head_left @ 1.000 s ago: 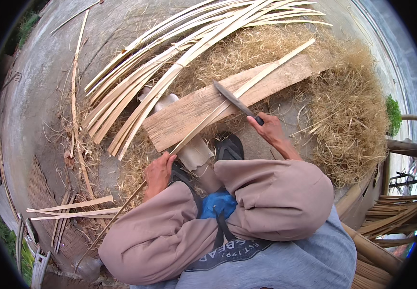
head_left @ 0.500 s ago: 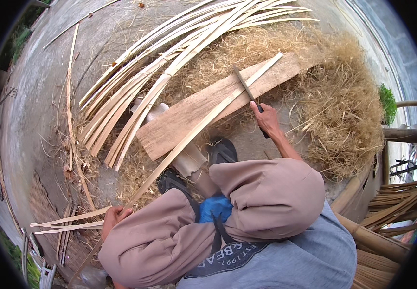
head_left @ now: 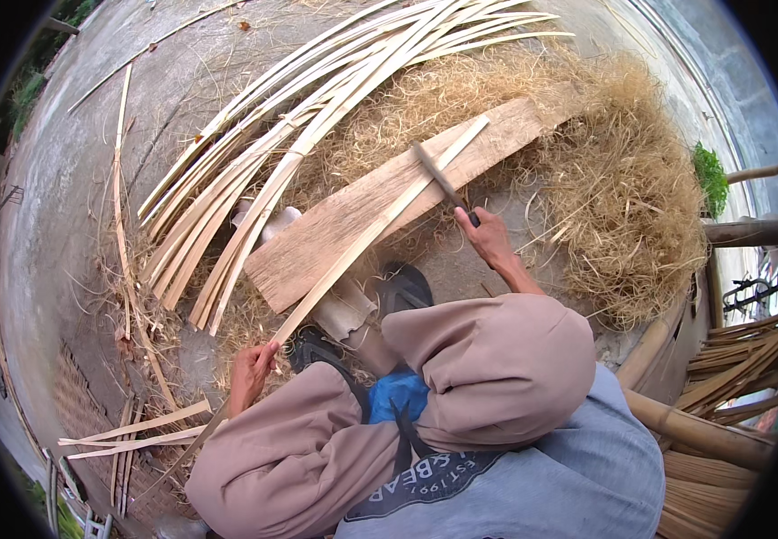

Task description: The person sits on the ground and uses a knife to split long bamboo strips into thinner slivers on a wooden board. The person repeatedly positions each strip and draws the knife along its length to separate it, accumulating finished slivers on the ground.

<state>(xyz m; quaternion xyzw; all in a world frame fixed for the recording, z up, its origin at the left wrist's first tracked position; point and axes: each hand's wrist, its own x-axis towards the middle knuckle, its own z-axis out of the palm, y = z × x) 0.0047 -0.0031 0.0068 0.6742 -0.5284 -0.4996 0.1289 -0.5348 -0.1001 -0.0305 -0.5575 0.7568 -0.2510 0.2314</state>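
A long pale bamboo strip [head_left: 373,231] slants across a wooden board [head_left: 312,241], which tilts up from between my feet. My left hand [head_left: 250,370], beside my left knee, is closed around the strip's nearer part; the strip carries on behind it toward the lower left. In my right hand [head_left: 487,239] is the dark handle of a knife [head_left: 438,173]. Its blade lies across the strip near the far end, over the board. A piece of pale sheet material [head_left: 346,310] shows beneath the board's near end, over my lower leg.
Several long bamboo strips [head_left: 294,148] fan out beyond the board at left. Curly shavings [head_left: 627,207] are heaped at right and under the board. More short strips [head_left: 137,440] lie at lower left. Bamboo poles [head_left: 694,429] and bundled strips [head_left: 748,368] stand at right.
My left hand has moved forward and right, up along the strip. The strip's far end sits farther back from the board's far end, and the knife has shifted slightly left and nearer.
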